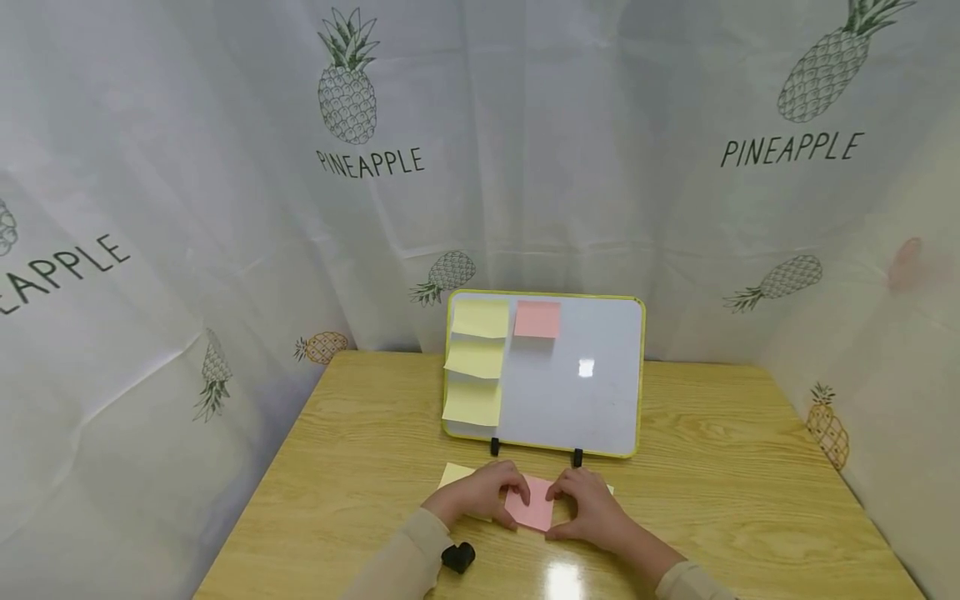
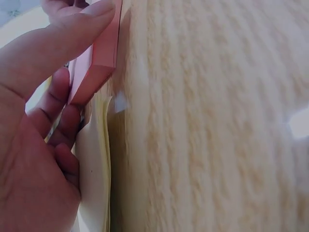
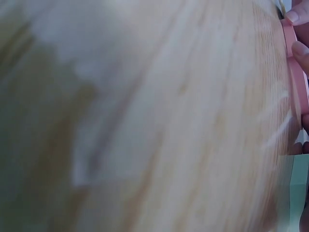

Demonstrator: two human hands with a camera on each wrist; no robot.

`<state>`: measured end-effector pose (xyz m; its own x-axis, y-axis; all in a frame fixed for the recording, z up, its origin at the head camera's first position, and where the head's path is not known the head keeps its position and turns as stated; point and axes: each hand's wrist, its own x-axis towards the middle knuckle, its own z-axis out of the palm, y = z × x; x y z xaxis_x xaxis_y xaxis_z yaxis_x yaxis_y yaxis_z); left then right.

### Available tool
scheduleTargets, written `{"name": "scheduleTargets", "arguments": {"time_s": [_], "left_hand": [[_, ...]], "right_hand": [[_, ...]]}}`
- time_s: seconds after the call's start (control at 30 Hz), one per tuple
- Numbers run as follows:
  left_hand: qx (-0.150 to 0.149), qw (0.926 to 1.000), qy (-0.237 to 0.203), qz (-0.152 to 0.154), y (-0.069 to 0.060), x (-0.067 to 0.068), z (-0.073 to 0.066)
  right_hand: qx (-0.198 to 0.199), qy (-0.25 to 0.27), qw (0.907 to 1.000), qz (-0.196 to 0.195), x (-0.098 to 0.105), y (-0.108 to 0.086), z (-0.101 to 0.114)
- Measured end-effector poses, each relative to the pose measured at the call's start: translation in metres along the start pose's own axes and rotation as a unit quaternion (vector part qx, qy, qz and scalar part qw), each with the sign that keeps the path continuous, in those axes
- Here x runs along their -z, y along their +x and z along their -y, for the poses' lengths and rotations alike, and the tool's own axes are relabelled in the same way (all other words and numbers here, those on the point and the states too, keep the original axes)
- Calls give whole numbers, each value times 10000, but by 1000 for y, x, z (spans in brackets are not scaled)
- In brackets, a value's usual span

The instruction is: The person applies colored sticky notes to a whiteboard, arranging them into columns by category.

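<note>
A pink sticky note pad [image 1: 536,505] lies on the table below the whiteboard, between both hands. My left hand [image 1: 489,490] grips its left side, with the thumb on the near edge and fingers at the far side, as the left wrist view shows. My right hand [image 1: 594,515] holds the right side between thumb and fingers. A yellow sticky note pad [image 2: 94,169] sits beside the left hand's curled fingers. Close to the right hand, a pale green pad [image 3: 298,188] shows in the right wrist view; in the head view the hand mostly hides it.
Behind the hands a yellow-framed whiteboard [image 1: 600,400] stands on black feet [image 1: 577,457]. Yellow notes [image 1: 475,360] run down its left side, and one pink note [image 1: 537,319] is at the top. A small black object [image 1: 458,557] lies near the left wrist. Pineapple-print curtains [image 1: 540,167] surround the wooden table [image 1: 360,433].
</note>
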<state>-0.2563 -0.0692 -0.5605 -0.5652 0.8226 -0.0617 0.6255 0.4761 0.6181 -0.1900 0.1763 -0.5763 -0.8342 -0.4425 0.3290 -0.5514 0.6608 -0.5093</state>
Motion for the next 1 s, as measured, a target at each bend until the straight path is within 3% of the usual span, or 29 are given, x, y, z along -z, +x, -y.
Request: {"name": "scheduleTargets", "arguments": {"time_s": [0.57,0.87,1.0], "left_hand": [[-140,9993,-328,60,-2,1,8],[-258,9962,-836,45,-2,0,11],[-201,9940,-1078,31,-3,0,10]], "right_hand": [[65,185,9998,32,1,1,-3],[834,205,9959,-273,2,5,0],[703,256,9971,-109,2,7,2]]}}
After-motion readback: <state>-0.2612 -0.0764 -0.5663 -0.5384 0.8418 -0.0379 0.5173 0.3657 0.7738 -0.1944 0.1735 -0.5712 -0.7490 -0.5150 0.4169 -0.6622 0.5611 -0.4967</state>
